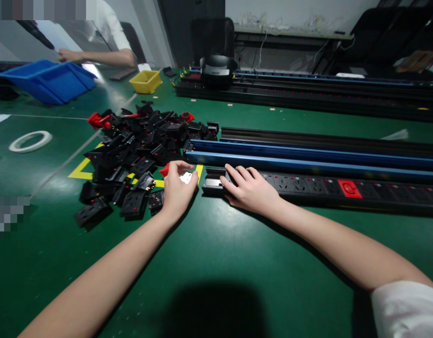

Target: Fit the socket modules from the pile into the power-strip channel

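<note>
My left hand is closed, thumb and fingers pinching a small piece with a white face. A red socket module shows behind its fingers; whether both are one part I cannot tell. My right hand lies palm down on the left part of a long black power strip, its fingers spread over the socket row. The strip's open channel end sticks out left of that hand. One red socket sits among the black ones. Beside my left hand lies a heap of black socket modules.
Blue rails and a black rail lie behind the strip. More long strips lie farther back. A blue bin, yellow bin and tape roll are at left. Another person's arm is at upper left.
</note>
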The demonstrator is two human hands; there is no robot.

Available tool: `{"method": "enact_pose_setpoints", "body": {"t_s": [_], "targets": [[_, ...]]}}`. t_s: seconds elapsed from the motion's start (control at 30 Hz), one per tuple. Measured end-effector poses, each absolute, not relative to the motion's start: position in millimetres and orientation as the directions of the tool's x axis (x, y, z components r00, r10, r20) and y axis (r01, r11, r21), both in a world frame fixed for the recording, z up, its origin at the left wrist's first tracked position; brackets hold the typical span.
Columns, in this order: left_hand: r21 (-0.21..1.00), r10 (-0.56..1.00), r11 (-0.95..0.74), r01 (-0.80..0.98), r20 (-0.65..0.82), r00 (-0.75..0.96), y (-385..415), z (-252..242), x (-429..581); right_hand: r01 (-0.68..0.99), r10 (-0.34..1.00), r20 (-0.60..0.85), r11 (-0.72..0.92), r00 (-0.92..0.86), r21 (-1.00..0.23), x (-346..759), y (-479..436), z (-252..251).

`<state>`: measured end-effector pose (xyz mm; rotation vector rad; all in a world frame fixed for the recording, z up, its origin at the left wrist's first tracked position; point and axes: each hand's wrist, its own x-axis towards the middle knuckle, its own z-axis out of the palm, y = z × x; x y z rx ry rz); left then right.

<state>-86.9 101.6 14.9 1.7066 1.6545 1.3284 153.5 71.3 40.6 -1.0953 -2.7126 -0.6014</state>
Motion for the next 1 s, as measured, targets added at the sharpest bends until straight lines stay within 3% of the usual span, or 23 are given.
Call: {"method": "enact_pose_setpoints", "body": {"t_s": [0.2, 0.43, 0.67, 1.0], "targets": [[0.902, 0.948, -0.18, 0.393, 0.266, -0.176, 111.3, 5.7, -92.1, 0.69, 0.63, 0.283, 0.649, -0.723, 0.32, 153.7, 71.6, 40.8], [0.753, 0.931, -0.171, 0.635, 0.335, -0.147, 108.7, 9.4, -93.6, 0.691, 0.629, 0.286, 0.645, -0.722, 0.325, 153.2, 71.3, 40.9], [0.712, 0.946, -0.16, 0.683, 0.308, -0.1, 106.8, 12.4, -91.4, 0.692, 0.629, 0.29, 0.646, -0.722, 0.323, 153.3, 71.5, 40.7], [0.89, 0.968, -0.169, 0.423, 0.231, -0.1, 108.7, 11.9, -91.6, 0.695, 0.635, 0.284, 0.65, -0.719, 0.306, 153.1, 71.1, 41.9]]}}
